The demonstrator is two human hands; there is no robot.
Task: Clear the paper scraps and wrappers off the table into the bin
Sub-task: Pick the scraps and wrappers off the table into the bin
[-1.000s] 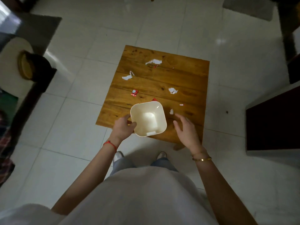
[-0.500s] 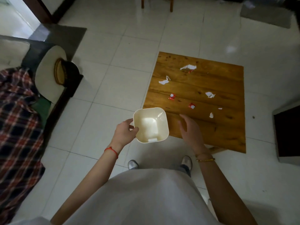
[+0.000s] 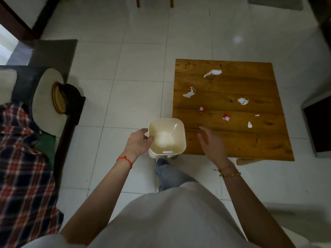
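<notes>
My left grip [image 3: 138,141] is clamped on the empty bin [image 3: 176,130] rim; right grip [image 3: 212,143] hangs spread apart, scraps [image 3: 243,101] on the tabletop [image 3: 232,140] beyond it.

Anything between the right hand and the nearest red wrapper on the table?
Nothing visible. The right hand hovers open over the table's near left corner, and only bare wood lies between it and the red wrapper. The bin, held by the left hand, sits off to the hand's left, clear of that path.
</notes>
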